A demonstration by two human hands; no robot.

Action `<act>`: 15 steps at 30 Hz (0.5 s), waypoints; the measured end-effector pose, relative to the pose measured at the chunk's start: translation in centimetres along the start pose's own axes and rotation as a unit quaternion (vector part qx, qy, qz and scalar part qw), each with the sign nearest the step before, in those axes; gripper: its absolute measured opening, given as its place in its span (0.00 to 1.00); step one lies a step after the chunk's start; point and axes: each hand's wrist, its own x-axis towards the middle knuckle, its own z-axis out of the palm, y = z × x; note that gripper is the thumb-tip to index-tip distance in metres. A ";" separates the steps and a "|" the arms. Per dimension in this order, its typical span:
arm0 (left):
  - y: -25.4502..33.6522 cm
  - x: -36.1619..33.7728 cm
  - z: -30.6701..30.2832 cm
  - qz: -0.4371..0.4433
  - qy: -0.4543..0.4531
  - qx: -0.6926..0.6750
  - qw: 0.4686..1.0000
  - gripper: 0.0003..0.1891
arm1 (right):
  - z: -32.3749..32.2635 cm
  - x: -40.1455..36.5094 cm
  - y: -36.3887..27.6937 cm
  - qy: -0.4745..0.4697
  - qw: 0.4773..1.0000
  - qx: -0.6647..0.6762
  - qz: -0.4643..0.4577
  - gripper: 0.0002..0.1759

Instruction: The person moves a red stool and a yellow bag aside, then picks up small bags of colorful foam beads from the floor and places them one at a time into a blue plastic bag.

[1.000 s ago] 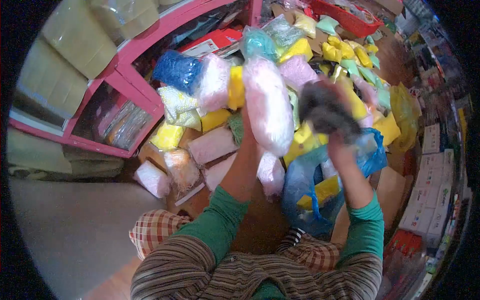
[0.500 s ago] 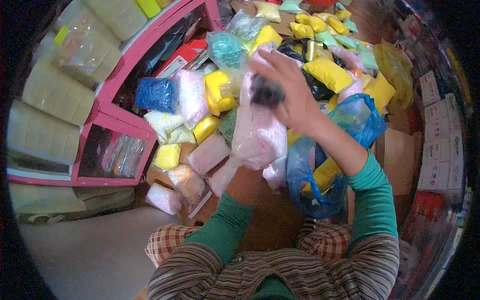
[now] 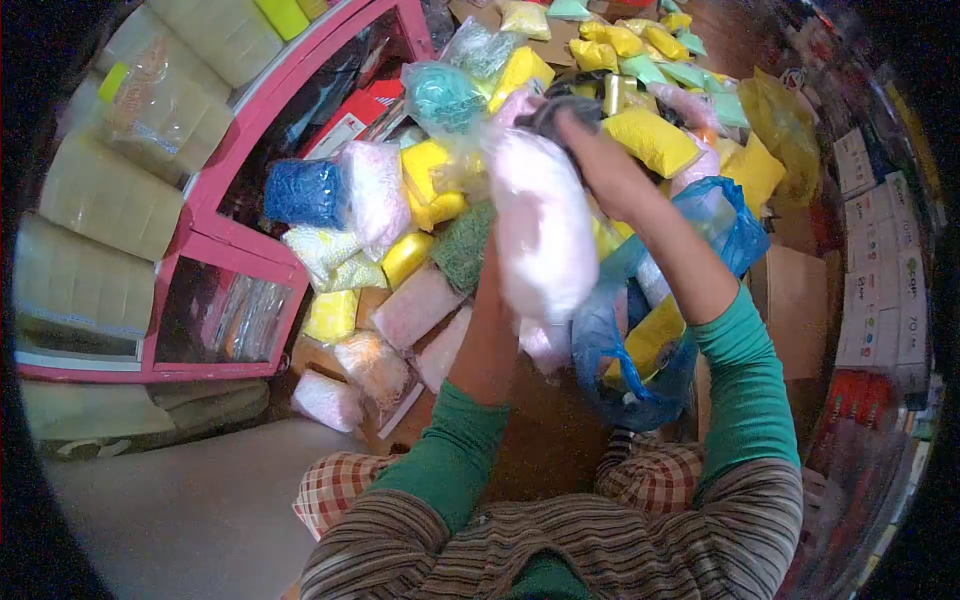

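Note:
A clear plastic bag of pale pink and white filling (image 3: 545,225) is held up in front of me, blurred by motion. My left forearm (image 3: 487,335) reaches up behind it; the bag hides the fingers of my left hand. At the bag's top end, my right hand (image 3: 585,135) is closed round a dark, crumpled item (image 3: 562,115), whose exact shape is unclear. Just right of the bag, a blue plastic bag (image 3: 715,225) has yellow packets inside. To its left lie a green packet (image 3: 465,250) and a pink block-shaped packet (image 3: 418,305).
Many yellow, pink and mint packets (image 3: 650,142) spread over the floor ahead. A pink-framed cabinet (image 3: 240,245) stands at the left. Stacked white boxes (image 3: 870,290) line the right side, beside a brown cardboard box (image 3: 795,310).
The pink-and-white bag has swung slightly right and tilted. My right hand has turned and moved up to its top end; its fingers were spread over the bag before.

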 end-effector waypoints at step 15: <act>-0.3 4.0 -3.1 0.185 -0.119 0.644 0.733 0.30 | -2.1 0.5 4.4 0.206 0.954 -0.206 -0.065 0.17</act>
